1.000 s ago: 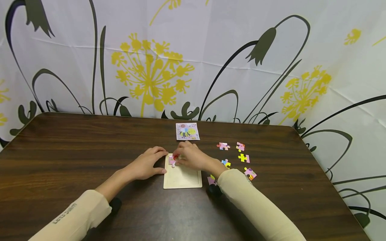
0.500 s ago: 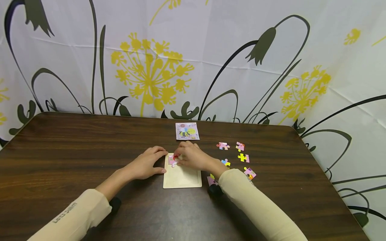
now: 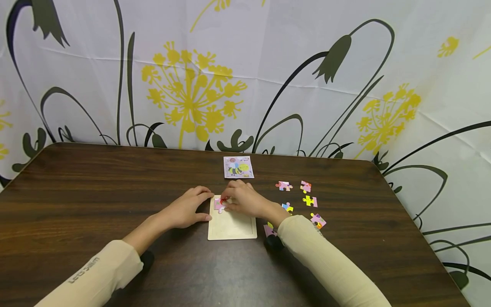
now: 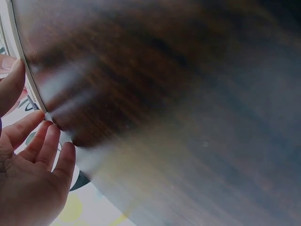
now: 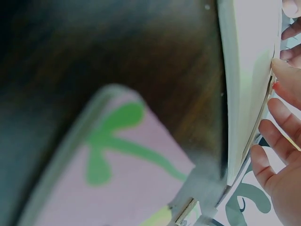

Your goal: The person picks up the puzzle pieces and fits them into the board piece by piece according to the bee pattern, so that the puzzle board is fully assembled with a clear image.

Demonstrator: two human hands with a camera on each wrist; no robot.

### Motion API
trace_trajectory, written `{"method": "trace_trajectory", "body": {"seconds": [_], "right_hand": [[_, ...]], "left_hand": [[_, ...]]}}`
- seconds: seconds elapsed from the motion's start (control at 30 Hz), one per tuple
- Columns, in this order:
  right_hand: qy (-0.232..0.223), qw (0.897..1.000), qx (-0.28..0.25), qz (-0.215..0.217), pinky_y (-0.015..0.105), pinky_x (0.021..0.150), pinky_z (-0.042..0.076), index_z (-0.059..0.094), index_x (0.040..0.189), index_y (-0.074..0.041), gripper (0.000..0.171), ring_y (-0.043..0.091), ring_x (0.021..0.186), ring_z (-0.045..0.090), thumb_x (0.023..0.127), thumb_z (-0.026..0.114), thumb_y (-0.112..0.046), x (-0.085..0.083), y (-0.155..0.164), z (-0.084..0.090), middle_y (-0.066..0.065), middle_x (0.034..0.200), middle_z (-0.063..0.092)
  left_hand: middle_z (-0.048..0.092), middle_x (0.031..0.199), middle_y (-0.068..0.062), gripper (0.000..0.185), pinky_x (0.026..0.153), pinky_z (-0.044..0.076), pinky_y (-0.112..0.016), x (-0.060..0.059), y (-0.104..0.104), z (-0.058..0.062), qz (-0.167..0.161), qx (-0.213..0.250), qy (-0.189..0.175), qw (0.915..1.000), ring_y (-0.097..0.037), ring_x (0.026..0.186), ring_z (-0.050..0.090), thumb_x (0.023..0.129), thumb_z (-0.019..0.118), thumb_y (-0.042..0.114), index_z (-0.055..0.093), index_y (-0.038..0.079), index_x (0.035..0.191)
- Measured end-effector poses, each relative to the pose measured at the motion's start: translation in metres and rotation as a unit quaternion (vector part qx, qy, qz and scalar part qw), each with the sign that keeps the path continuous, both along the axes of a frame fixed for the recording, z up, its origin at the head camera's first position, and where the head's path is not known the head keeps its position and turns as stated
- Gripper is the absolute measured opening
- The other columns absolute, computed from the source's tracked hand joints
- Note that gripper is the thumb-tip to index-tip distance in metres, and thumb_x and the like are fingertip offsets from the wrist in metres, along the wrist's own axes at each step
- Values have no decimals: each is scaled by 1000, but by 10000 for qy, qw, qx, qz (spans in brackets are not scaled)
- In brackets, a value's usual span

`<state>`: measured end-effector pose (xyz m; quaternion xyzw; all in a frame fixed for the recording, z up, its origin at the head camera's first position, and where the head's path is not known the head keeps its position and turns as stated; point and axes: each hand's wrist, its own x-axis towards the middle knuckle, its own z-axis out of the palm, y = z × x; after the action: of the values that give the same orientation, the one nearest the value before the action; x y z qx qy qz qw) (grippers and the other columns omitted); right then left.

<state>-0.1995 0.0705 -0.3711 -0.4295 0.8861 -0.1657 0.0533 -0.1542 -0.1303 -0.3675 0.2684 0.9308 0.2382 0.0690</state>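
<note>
A pale wooden puzzle board [image 3: 232,227] lies flat on the table. At its upper left corner sits a pink puzzle piece [image 3: 218,205] with a red patch on its right side. My right hand [image 3: 245,200] reaches over the board and pinches that piece by the red patch; its fingertips partly hide it. My left hand [image 3: 187,209] touches the board's left edge, fingers at the top corner and thumb lower down. In the left wrist view the left hand [image 4: 37,165] has its fingers extended against the edge. The right hand [image 5: 284,127] shows at the right wrist view's border.
Several loose puzzle pieces lie right of the board, among them a yellow piece [image 3: 308,201], a pink piece [image 3: 318,220] and a blue piece [image 3: 287,207]. One pink piece [image 3: 269,230] is partly under the right forearm. A bee picture card [image 3: 238,167] lies behind the board.
Very little differs. The right fingertips and the pinched puzzle piece have shifted only slightly at the board's upper left corner; the left hand has stayed at the edge.
</note>
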Motion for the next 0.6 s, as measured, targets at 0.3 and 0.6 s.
{"method": "trace_trajectory", "body": {"seconds": [0.3,0.6], "right_hand": [[-12,10000,11,0,30,71,31,66,98,-11,19,19,95,47,82,70,-21,1,0,2,1,94,54],[-42,9999,62,-85,30,72,31,66,98,-13,17,18,97,46,82,69,-21,0,-1,-1,1,95,54]], "left_hand": [[45,123,-21,53,93,37,-48,0,0,-1,-9,17,19,10000,-38,114,41,81,70,19,50,-8,123],[46,123,-21,53,93,37,-48,0,0,-1,12,-2,0,10000,-37,114,42,81,70,20,51,-7,123]]}}
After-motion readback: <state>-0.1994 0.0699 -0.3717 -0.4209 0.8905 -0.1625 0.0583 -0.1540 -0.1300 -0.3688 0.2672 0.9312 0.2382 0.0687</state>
